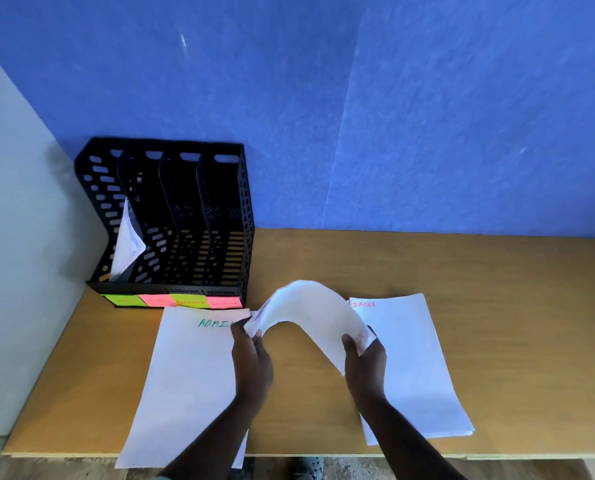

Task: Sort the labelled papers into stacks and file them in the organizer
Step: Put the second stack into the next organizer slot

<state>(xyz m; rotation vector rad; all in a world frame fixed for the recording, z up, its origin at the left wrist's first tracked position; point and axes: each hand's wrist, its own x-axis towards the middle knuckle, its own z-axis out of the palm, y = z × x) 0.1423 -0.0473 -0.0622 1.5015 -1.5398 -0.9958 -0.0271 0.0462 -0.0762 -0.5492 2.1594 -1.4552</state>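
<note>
Bare tan wooden tabletop (pixel 479 306) right of black perforated plastic organizer (pixel 171 220), ADMIN-labelled white stack (pixel 185 375) overhanging the near edge, arched white paper bundle (pixel 310 313) pinched by left hand (pixel 251 362) and right hand (pixel 365 362).

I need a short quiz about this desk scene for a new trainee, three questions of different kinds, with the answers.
1. True or false: both hands hold the bent bundle of papers.
2. Which slot of the organizer already holds paper? A) far left B) far right C) none
3. Fill in: the stack on the left reads "ADMI...", the stack on the right reads ____.

Key: 1 true; 2 A; 3 FINANCE.
</note>
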